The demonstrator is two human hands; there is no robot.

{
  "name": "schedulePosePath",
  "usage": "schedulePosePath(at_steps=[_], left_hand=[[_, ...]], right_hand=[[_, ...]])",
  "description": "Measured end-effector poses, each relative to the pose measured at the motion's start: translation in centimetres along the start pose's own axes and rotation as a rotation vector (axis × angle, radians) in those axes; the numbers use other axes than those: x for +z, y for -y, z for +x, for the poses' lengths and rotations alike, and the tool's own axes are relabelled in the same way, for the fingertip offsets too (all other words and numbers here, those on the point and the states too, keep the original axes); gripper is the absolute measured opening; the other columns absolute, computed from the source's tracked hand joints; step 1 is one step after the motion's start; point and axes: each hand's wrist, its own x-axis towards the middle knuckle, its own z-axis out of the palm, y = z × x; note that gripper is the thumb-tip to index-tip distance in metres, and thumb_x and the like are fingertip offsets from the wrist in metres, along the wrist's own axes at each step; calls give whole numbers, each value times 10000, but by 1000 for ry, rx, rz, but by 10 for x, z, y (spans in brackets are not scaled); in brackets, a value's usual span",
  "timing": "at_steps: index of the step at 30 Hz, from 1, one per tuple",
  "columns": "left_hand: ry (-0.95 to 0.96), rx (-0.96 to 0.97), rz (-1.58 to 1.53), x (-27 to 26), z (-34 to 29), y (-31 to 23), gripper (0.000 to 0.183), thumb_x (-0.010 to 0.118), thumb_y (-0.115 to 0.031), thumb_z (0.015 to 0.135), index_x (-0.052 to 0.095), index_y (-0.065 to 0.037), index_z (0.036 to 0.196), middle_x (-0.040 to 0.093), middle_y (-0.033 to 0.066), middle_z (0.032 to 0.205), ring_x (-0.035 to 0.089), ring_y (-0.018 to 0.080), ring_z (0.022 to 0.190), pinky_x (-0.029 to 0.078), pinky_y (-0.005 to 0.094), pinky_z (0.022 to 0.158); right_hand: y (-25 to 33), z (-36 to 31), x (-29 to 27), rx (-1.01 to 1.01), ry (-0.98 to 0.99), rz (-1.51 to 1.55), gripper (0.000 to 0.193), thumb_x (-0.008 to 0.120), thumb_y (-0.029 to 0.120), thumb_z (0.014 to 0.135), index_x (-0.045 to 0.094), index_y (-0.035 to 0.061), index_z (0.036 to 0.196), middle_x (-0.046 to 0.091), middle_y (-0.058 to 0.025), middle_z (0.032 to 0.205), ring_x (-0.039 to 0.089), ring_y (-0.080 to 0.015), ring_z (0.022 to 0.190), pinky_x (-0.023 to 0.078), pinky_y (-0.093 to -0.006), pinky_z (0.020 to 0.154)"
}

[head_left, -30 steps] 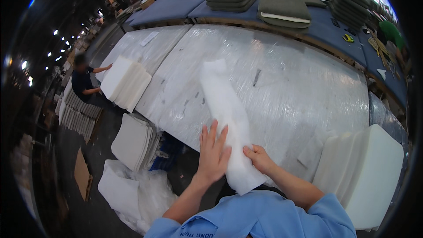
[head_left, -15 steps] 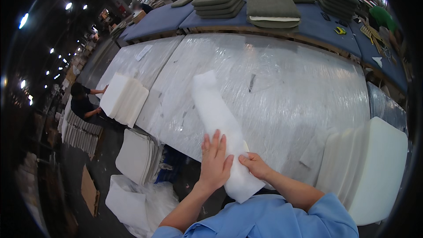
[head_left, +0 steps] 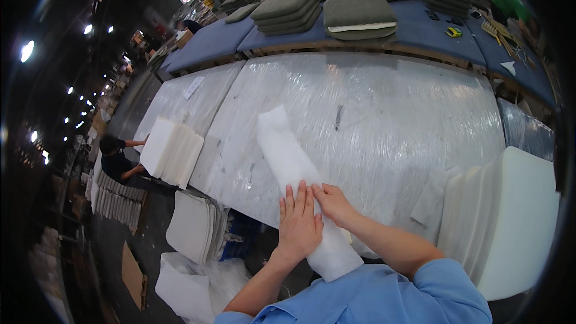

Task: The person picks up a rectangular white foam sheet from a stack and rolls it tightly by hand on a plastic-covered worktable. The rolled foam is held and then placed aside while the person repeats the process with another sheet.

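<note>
Left fingers (head_left: 290,200) on white padding (head_left: 287,150), right fingers (head_left: 327,198) at edge

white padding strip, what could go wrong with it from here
The white padding strip could skew: its far end lies unheld on the shiny plastic-covered table. Its near end, right by the blue shirt, might get bumped. The left hand, spread on it, may flatten it.

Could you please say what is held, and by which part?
A long white padding strip; the right hand seems to grip its right edge, left hand flat on top.
</note>
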Motion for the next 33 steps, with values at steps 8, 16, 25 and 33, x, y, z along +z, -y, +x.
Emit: schedulePosePath(at_steps=[8,16,25,33], left_hand=[[-395,-170,-748,32,-3,45,797,568,-41,992,112,73,1636,114,290,1712,59,370,1614,67,435,1296],[-289,-284,-673,25,6,27,952,704,-131,926,114,-34,1667,142,301,1694,63,453,1592,137,508,1276],[-253,-313,-580,23,6,33,935,700,-104,887,188,-83,1669,158,317,1670,116,476,1566,195,527,1259],[-280,-268,-409,10,-2,35,806,671,-120,899,338,-86,1632,66,305,1703,152,482,1570,238,499,1250]], right_hand=[[8,-14,21,-162,-92,-360,459,545,393,1068,595,-2,841,630,-234,736,593,-383,678,469,-467,670],[-8,-3,13,-179,-51,-553,465,496,427,1078,609,17,888,658,-260,767,643,-491,779,484,-563,707],[-24,11,16,-195,-35,-615,444,458,435,1087,612,45,942,676,-250,768,661,-488,782,499,-585,723],[-37,15,26,-245,-38,-666,405,462,435,1084,596,68,976,689,-244,768,671,-482,762,506,-596,701]])
